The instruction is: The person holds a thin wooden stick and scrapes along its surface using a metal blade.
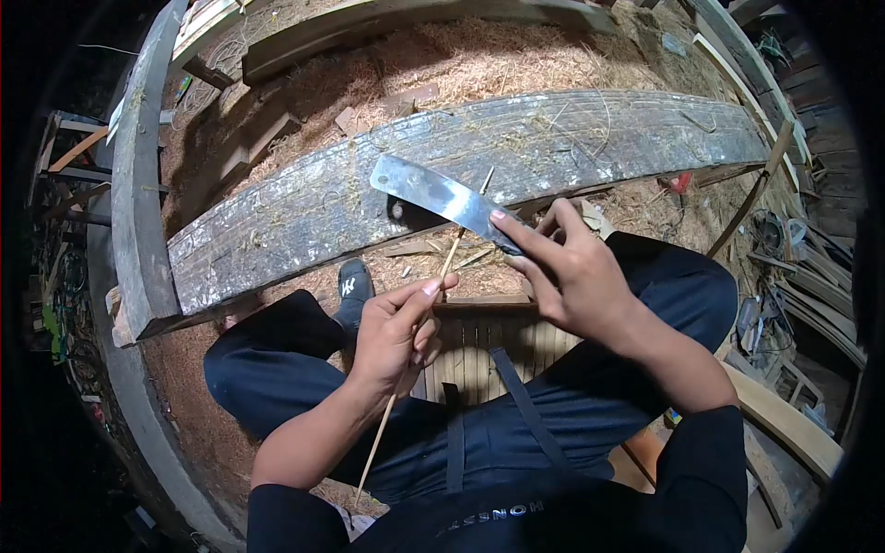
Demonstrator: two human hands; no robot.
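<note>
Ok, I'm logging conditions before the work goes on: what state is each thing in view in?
Left hand: closed on the stick.
Right hand: closed on the blade.
Stick: long, thin, held slanting.
Blade: bare, crossing over the stick; contact unclear.
Large plank: scuffed, strewn with fibres.
Ground: littered with shavings.
Shoe: worn.
Legs: bent, spread apart.

Hands (385,343) holding thin stick (378,437), metal blade (431,192)

Plank barrier (304,221) beyond left hand (395,334)
</note>
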